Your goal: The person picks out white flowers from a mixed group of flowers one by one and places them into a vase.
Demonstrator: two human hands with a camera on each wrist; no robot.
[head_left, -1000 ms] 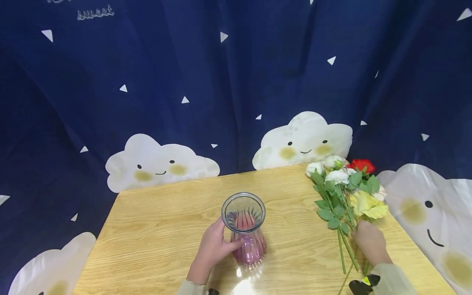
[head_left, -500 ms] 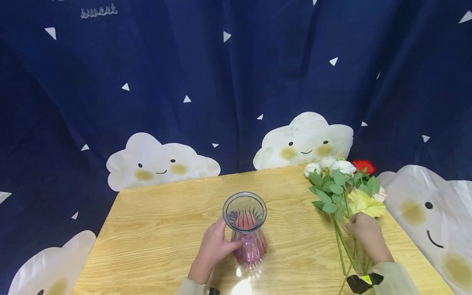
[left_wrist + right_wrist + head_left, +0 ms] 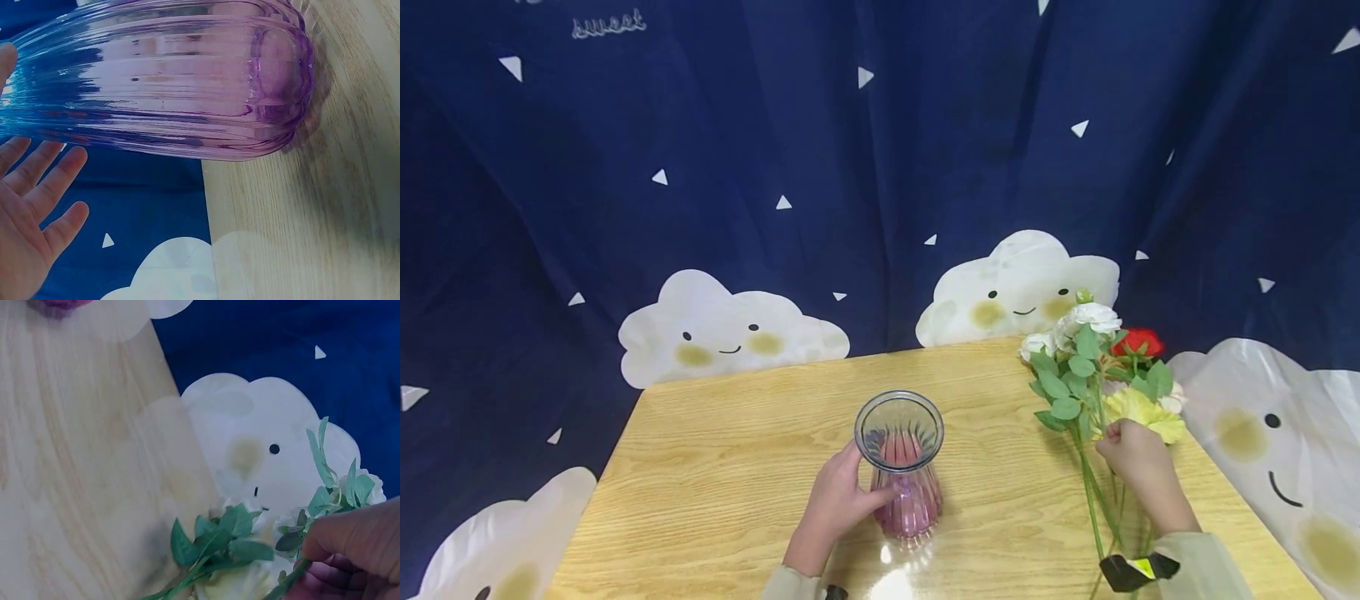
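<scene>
My left hand (image 3: 835,500) holds a ribbed glass vase (image 3: 912,504), pink at the base and bluish toward its round mouth, upright on the table. In the left wrist view, the thumb lies on one side of the vase (image 3: 187,81) and the spread fingers (image 3: 59,178) are on the other. At the right, my right hand (image 3: 1142,467) pinches the green stem (image 3: 290,578) of a white artificial flower (image 3: 1096,318), raised above the other flowers. Beneath it lie a red flower (image 3: 1138,342), a yellow flower (image 3: 1138,410) and more white blooms (image 3: 1037,344).
The wooden table (image 3: 737,450) ends at the back against a dark blue curtain (image 3: 737,125) printed with white clouds and triangles. Loose stems (image 3: 1092,508) of the lying flowers reach toward the table's front, beside the right wrist.
My right hand has gripped a stem and moved slightly up and left, lifting the white flower a little above the pile. The left hand and vase stay where they were.
</scene>
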